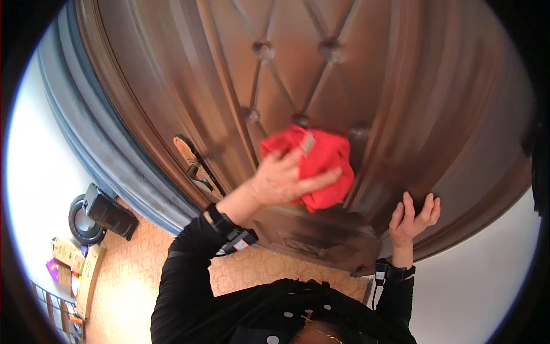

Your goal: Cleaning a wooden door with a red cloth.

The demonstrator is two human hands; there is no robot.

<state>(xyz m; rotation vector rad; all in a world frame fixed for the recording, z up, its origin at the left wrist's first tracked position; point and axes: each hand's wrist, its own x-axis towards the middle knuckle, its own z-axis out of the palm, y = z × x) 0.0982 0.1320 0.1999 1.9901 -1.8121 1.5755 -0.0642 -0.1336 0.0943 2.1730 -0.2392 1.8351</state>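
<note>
My left hand (281, 176) is spread over a bunched red cloth (328, 172) and holds it against the brown door (300, 86), below the studded diamond pattern. A pale tag sticks up from the cloth near my fingers. To the right, my right hand (413, 217) rests on the door's brown side with its fingers apart and nothing in it. An ornate door handle plate (197, 165) sits to the left of the cloth. Each wrist wears a black strap with a small device.
Grey-blue curtains (124, 146) hang along the door's left side. On the patterned floor (133, 258) at the left stand a black wheeled case or speaker (111, 213), a black ring-shaped object (77, 219), cardboard boxes (64, 251) and a metal rack (53, 307). A white wall (468, 279) is at the right.
</note>
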